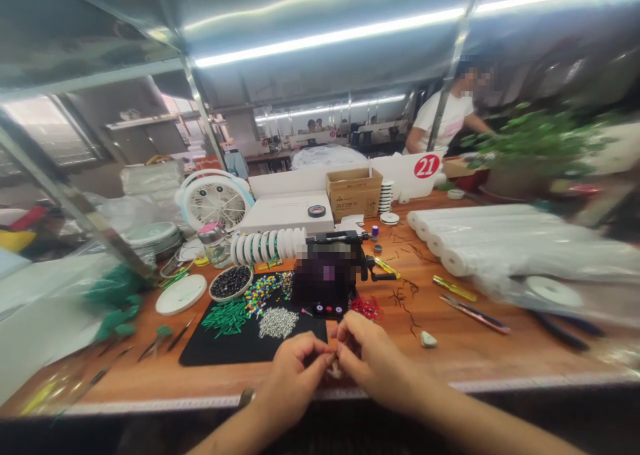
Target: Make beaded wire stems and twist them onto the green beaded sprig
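Pale piece (335,369) between left hand (299,367) and right hand (367,350), both angled inward, grip pinched around it

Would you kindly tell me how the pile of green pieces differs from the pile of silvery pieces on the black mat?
The green pile is made of long, thin sticks, while the silvery pile holds short, small bits. The green pile lies near the left edge of the black mat; the silvery pile lies farther right, closer to the left hand. Both are loose heaps.
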A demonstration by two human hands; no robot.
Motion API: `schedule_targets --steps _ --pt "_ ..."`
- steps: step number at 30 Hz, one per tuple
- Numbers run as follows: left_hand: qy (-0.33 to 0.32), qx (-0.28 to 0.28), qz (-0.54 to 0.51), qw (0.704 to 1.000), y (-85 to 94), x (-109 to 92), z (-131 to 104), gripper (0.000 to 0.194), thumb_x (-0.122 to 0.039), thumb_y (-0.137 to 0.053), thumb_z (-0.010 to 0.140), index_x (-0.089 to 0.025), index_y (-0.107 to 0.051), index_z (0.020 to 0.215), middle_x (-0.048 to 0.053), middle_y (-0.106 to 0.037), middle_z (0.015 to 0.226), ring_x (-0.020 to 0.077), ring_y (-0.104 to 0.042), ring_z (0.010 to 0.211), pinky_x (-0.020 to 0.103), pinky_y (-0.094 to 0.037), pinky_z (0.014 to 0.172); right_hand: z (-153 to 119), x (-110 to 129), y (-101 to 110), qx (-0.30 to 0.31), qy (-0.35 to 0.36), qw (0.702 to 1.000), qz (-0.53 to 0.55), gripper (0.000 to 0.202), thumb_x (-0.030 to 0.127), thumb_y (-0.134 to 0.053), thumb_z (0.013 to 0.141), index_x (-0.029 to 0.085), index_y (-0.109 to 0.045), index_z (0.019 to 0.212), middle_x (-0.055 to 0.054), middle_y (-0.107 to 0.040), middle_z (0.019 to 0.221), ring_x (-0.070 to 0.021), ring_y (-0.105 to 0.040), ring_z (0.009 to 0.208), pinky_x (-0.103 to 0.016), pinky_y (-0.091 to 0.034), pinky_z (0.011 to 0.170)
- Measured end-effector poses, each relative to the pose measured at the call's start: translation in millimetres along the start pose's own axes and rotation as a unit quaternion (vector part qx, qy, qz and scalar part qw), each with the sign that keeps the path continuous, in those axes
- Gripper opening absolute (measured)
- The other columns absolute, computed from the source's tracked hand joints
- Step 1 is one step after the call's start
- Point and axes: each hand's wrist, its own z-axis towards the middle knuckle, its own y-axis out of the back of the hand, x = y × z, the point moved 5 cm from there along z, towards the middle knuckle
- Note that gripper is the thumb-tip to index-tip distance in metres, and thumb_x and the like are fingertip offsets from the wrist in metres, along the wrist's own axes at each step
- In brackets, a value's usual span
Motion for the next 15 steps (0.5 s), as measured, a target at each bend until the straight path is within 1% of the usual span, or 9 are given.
schedule_targets --steps 2,3,5,6,8,10,11,13,15 --pt "-0.039 -0.009 0.041 0.998 -1.4 -0.3 -2.0 0.019 -0.022 -0.051 0.084 -0.017 -0.064 0.072 0.003 -0.062 0.071 0.0159 -0.057 0.069 0.026 -0.042 0.065 1.0 -1.0 -0.5 0.014 -0.020 0.999 0.041 0.013 0.007 -0.046 0.078 0.019 -0.044 0.075 0.002 -0.054 0.066 -0.0133 -0.053 0.060 -0.022 -0.040 0.054" --pt "-0.069 -0.016 0.067 0.995 -2.3 -0.2 -3.4 0.019 -0.020 -0.049 0.085 -0.017 -0.063 0.073 0.003 -0.061 0.071 0.0155 -0.057 0.068 0.026 -0.042 0.064 2.0 -1.9 -1.3 0.028 -0.030 0.997 0.064 0.013 0.008 -0.044 0.080 0.019 -0.044 0.074 0.002 -0.054 0.064 -0.0132 -0.055 0.058 -0.022 -0.040 0.053" --pt "-0.155 -0.039 0.133 0.978 -3.8 -0.9 -7.6 0.021 -0.016 -0.044 0.087 -0.016 -0.062 0.076 0.004 -0.059 0.071 0.0153 -0.056 0.067 0.026 -0.042 0.062 5.3 -4.4 -2.0 0.044 -0.043 0.994 0.092 0.014 0.009 -0.043 0.082 0.020 -0.044 0.072 0.003 -0.053 0.061 -0.0127 -0.056 0.055 -0.021 -0.041 0.051" --pt "-0.206 -0.052 0.169 0.962 -4.7 -1.4 -10.3 0.021 -0.014 -0.042 0.087 -0.016 -0.061 0.079 0.004 -0.058 0.071 0.0156 -0.055 0.067 0.026 -0.043 0.061 7.4 -6.2 -1.8 0.044 -0.047 0.994 0.090 0.015 0.008 -0.044 0.081 0.019 -0.045 0.071 0.003 -0.053 0.060 -0.0122 -0.055 0.054 -0.021 -0.041 0.050" --pt "-0.302 -0.072 0.233 0.922 -6.7 -1.4 -15.9 0.020 -0.010 -0.041 0.086 -0.015 -0.060 0.090 0.006 -0.059 0.075 0.0169 -0.054 0.070 0.028 -0.045 0.064 12.0 -12.0 -2.4 0.047 -0.068 0.993 0.089 0.014 0.008 -0.046 0.079 0.019 -0.047 0.071 0.004 -0.052 0.058 -0.0114 -0.054 0.049 -0.020 -0.040 0.046" --pt "-0.369 -0.075 0.269 0.886 -8.3 0.9 -19.3 0.023 -0.008 -0.043 0.085 -0.014 -0.057 0.103 0.008 -0.061 0.082 0.0181 -0.055 0.075 0.031 -0.046 0.069 16.5 -18.8 -5.9 0.074 -0.100 0.985 0.116 0.012 0.008 -0.047 0.078 0.018 -0.048 0.071 0.004 -0.052 0.055 -0.0111 -0.054 0.045 -0.019 -0.040 0.043" --pt "-0.390 -0.072 0.278 0.875 -8.7 2.7 -19.8 0.026 -0.008 -0.044 0.085 -0.014 -0.055 0.108 0.009 -0.062 0.086 0.0185 -0.055 0.078 0.032 -0.047 0.072 18.5 -21.7 -8.1 0.092 -0.114 0.980 0.135 0.011 0.008 -0.047 0.077 0.018 -0.049 0.072 0.005 -0.052 0.052 -0.0112 -0.055 0.044 -0.019 -0.040 0.042" --pt "-0.416 -0.073 0.280 0.862 -8.6 5.3 -19.4 0.030 -0.010 -0.045 0.086 -0.014 -0.052 0.115 0.010 -0.063 0.091 0.0189 -0.056 0.082 0.032 -0.047 0.075 22.3 -25.3 -10.9 0.120 -0.128 0.972 0.159 0.009 0.010 -0.048 0.076 0.018 -0.050 0.073 0.006 -0.051 0.048 -0.0117 -0.056 0.042 -0.018 -0.040 0.039" --pt "-0.421 -0.076 0.267 0.863 -8.1 4.9 -17.7 0.032 -0.012 -0.046 0.086 -0.015 -0.053 0.117 0.010 -0.063 0.092 0.0191 -0.056 0.083 0.033 -0.048 0.076 25.0 -26.0 -11.3 0.134 -0.128 0.969 0.162 0.007 0.012 -0.049 0.075 0.018 -0.051 0.074 0.007 -0.050 0.045 -0.0121 -0.056 0.039 -0.017 -0.039 0.037"
